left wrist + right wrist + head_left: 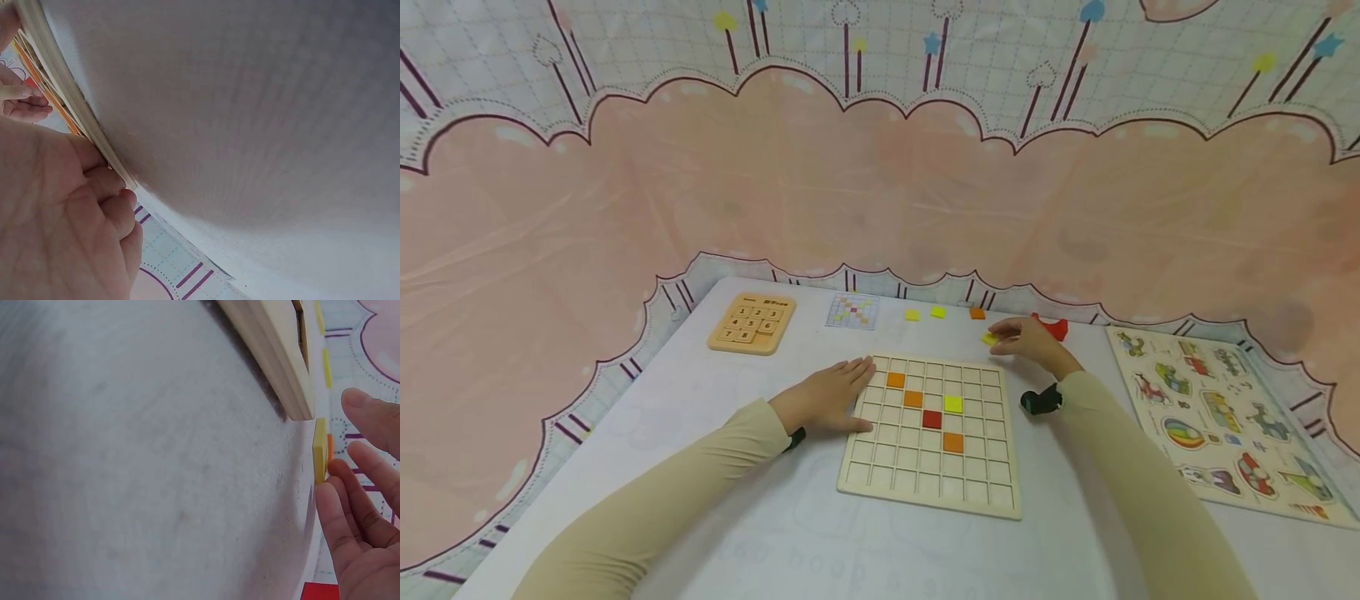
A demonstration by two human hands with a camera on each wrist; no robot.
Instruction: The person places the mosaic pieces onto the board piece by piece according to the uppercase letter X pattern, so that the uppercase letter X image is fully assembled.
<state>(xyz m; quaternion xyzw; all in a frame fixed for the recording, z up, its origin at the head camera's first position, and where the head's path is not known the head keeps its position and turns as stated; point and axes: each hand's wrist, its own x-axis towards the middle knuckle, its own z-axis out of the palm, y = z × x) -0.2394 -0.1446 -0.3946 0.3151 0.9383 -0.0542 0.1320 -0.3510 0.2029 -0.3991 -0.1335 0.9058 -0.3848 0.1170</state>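
Note:
A wooden grid board (883,478) lies on the white table, with three orange tiles, a red tile (932,419) and a yellow tile (953,404) in its cells. My left hand (822,396) rests at its upper left edge, thumb and fingers spread; the left wrist view has the palm (53,212) against the board's side (75,100). Beyond the far right corner, my right hand (1033,343) reaches to a loose yellow tile (988,338). Seen from the right wrist, a fingertip is at the tile's (320,450) edge while the thumb (362,406) stands apart from it.
Along the back lie two yellow tiles (937,312), an orange tile (977,313) and a printed pattern card (852,311). A wooden number puzzle (752,323) sits at back left. Red pieces (1056,328) are behind my right hand; a picture puzzle board (1195,417) lies at right.

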